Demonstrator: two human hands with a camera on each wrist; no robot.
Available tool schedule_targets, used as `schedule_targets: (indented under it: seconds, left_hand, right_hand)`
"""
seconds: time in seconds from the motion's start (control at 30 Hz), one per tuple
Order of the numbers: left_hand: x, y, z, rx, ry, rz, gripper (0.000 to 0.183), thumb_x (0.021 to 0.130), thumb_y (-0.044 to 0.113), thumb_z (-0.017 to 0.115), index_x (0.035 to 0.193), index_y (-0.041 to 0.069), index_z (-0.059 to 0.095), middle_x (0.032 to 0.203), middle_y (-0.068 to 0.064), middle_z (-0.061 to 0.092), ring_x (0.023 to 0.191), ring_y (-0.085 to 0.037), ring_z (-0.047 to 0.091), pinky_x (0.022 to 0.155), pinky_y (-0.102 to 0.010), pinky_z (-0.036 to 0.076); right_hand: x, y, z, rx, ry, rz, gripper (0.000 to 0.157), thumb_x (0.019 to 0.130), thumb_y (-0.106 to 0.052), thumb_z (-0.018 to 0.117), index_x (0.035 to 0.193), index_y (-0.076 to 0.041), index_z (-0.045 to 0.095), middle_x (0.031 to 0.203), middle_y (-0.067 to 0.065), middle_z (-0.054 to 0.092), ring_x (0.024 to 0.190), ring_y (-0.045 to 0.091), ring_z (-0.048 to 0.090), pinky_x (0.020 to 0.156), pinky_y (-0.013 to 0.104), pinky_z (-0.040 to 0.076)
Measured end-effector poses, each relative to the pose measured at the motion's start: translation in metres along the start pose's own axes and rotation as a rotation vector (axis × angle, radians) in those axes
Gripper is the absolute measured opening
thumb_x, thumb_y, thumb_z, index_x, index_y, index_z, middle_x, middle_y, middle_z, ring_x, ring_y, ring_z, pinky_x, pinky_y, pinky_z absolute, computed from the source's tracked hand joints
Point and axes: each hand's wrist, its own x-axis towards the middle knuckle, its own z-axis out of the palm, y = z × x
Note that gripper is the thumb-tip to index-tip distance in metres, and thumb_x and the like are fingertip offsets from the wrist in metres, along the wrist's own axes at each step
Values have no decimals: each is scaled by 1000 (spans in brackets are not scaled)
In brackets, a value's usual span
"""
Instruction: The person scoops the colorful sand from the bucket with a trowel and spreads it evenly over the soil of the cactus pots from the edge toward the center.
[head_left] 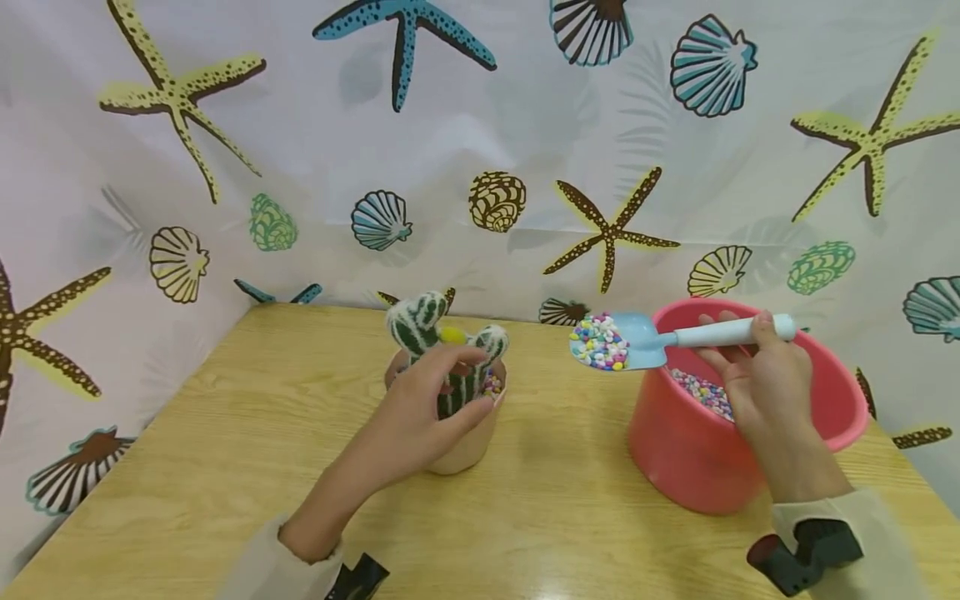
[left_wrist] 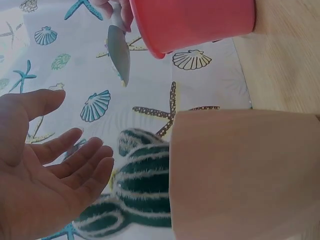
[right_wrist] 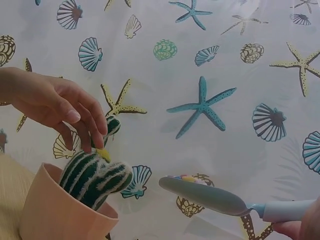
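Observation:
My right hand [head_left: 776,383] grips the white handle of a light blue trowel [head_left: 647,335]. Small multicoloured pebbles [head_left: 598,343] are heaped on its blade. The trowel is held level above the left rim of a pink bucket [head_left: 690,454], its tip over the table. More pebbles [head_left: 703,393] lie inside the bucket. To the left, a fuzzy green-and-white cactus [head_left: 411,332] with a yellow flower stands in a beige pot [head_left: 461,450]. My left hand [head_left: 412,417] hovers beside the cactus, fingers loosely bent and holding nothing; its fingertips [right_wrist: 86,146] are close to the flower.
A wooden table [head_left: 225,433] carries both the pot and the bucket. Behind it hangs a white cloth [head_left: 525,125] printed with starfish and shells. Bare table surface lies between pot and bucket. Coloured pebbles [head_left: 492,385] also show inside the pot.

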Motion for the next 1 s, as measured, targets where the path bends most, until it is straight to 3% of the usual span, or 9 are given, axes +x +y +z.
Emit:
schedule_targets:
  seconds: [0.13, 0.33, 0.47, 0.63, 0.8, 1.0]
  left_hand:
    - [-10, -4, -8, 0, 27, -36, 42, 90, 16, 67, 127, 3, 53, 120, -12, 56, 109, -25, 52, 84, -43, 48]
    - [-20, -12, -17, 15, 58, -44, 39, 90, 15, 66, 125, 3, 53, 118, -12, 57, 108, -25, 55, 84, -42, 50]
    - [-25, -18, -21, 39, 81, -51, 36, 91, 16, 65, 123, 2, 54, 117, -12, 57, 106, -25, 56, 84, -43, 50]
    - [-28, -27, -27, 49, 106, -87, 34, 92, 14, 64, 121, 0, 54, 114, -15, 56, 103, -27, 55, 84, -45, 49]
    - [-29, -37, -30, 49, 106, -129, 39, 92, 17, 64, 124, -1, 51, 118, -17, 54, 107, -30, 53, 86, -47, 48]
    - [-26, -51, -31, 31, 76, -209, 55, 91, 26, 65, 131, -3, 43, 129, -21, 45, 116, -34, 45, 91, -49, 45]
  right_hand:
    - [-3, 4, 4, 2, -1, 11, 53, 93, -26, 56, 139, -19, 30, 126, 6, 40, 127, 26, 43, 87, 43, 46]
    - [-6, 7, 10, 65, -4, 50, 56, 93, -22, 58, 141, -19, 29, 121, 5, 41, 126, 23, 38, 85, 45, 47]
    - [-9, 13, 12, 13, -21, 44, 60, 94, -25, 56, 145, -19, 26, 130, 6, 39, 129, 25, 40, 86, 44, 46]
    - [-12, 19, 19, -25, -17, 38, 53, 96, -26, 51, 142, -17, 25, 129, 7, 39, 129, 28, 41, 87, 43, 46]
    - [-15, 22, 26, -42, -5, 50, 48, 100, -25, 44, 143, -17, 23, 127, 6, 40, 127, 26, 39, 92, 44, 43]
    - [-18, 28, 32, -68, -16, 51, 37, 101, -24, 40, 134, -12, 30, 122, 8, 42, 121, 27, 47, 93, 44, 43]
